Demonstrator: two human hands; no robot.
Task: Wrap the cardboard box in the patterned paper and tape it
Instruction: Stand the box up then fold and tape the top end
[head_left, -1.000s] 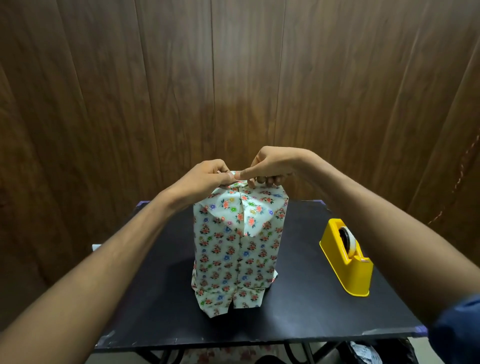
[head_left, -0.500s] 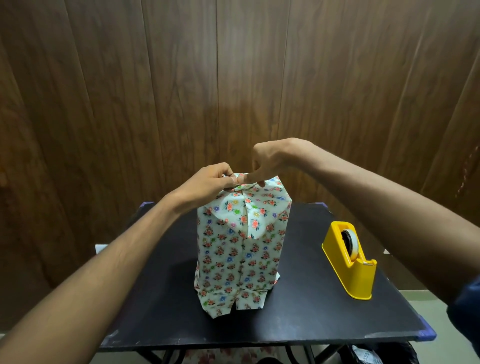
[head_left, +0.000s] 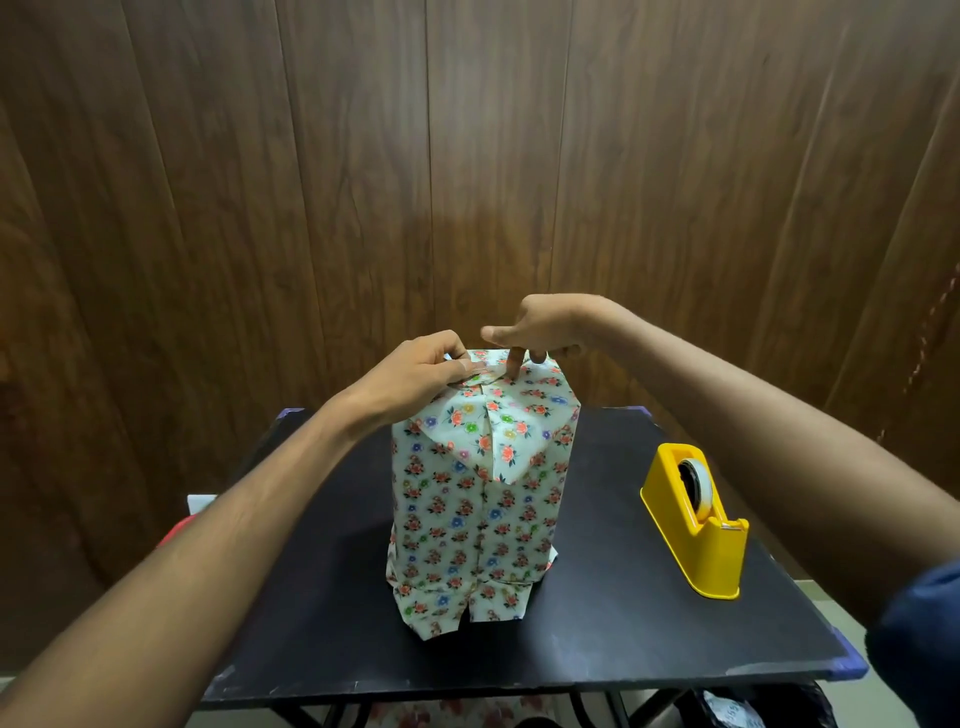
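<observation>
The cardboard box, covered all over in floral patterned paper (head_left: 478, 525), stands upright in the middle of the black table (head_left: 597, 634). A pointed flap (head_left: 493, 441) hangs folded down over its near upper face, and loose paper flares out at the bottom. My left hand (head_left: 415, 374) rests on the top left edge, thumb and curled fingers pinching the paper fold there. My right hand (head_left: 545, 327) hovers over the top, with its index and middle fingers pointing straight down and pressing the paper. Its thumb sticks out to the left. No cardboard shows.
A yellow tape dispenser (head_left: 696, 525) holding a roll of tape stands on the table's right side, apart from the box. A dark wood-panelled wall (head_left: 467, 156) rises close behind the table. More floral paper (head_left: 467, 714) lies under the table.
My right hand has let go of its pinch at the top seam and lifted, now pressing down with straight fingertips. My left hand keeps its pinch on the top fold.
</observation>
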